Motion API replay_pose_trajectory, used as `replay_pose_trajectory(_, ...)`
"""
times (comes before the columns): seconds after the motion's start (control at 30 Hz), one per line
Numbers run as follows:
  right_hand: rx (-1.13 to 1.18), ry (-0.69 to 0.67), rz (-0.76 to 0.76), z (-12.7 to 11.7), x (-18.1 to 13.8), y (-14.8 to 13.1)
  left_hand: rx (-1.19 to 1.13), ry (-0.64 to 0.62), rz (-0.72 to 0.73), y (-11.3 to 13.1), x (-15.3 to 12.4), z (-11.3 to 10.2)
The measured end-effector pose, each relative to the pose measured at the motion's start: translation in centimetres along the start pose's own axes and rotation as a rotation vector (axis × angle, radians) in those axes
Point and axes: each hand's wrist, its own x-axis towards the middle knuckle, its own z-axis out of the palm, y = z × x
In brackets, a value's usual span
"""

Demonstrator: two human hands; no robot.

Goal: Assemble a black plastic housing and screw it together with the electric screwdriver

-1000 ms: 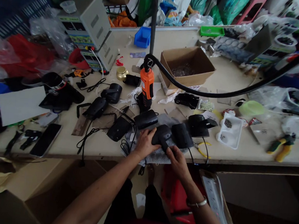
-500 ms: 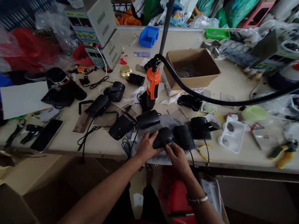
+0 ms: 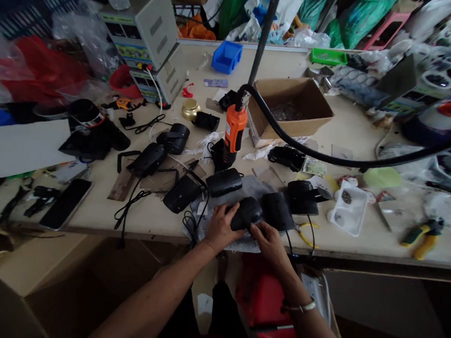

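My left hand (image 3: 220,227) grips the left side of a rounded black plastic device (image 3: 247,212) near the table's front edge. My right hand (image 3: 269,239) closes on the device's lower right end, fingers curled on it. The device rests on a grey cloth (image 3: 248,184). Around it lie more black housings: one behind it (image 3: 224,181), one to its right (image 3: 277,210), and another further right (image 3: 302,196). An orange power tool (image 3: 234,130) hangs on a black hose just behind them.
An open cardboard box (image 3: 291,109) stands at mid table. A white tray (image 3: 347,207), yellow-green pliers (image 3: 422,238), a phone (image 3: 66,202), a white sheet (image 3: 28,146) and a grey instrument (image 3: 154,34) lie around. Bags crowd the back. A red stool (image 3: 268,300) sits under the table.
The view has shifted a little, moving everything to the right in the picture. Both hands stay on the black device, the right hand having slid closer to its body.
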Motion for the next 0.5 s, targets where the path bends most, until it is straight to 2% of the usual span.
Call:
replay_pose_trajectory(0.13,0.033,-0.020,-0.005,-0.1,0.0,0.2,0.001,0.020,-0.009,0.0,-0.6,0.2)
replay_pose_trajectory(0.3,0.055,0.013,-0.028,0.4,0.4,0.7,0.132,0.044,0.248,-0.7,-1.1,0.6)
replay_pose_trajectory(0.43,0.021,0.127,-0.094,0.7,-0.8,0.0,0.228,0.055,0.342,-0.9,-1.2,0.4)
replay_pose_trajectory(0.5,-0.020,0.214,-0.104,-0.5,-1.4,-0.4,0.225,0.067,0.348,-0.9,-1.0,0.3)
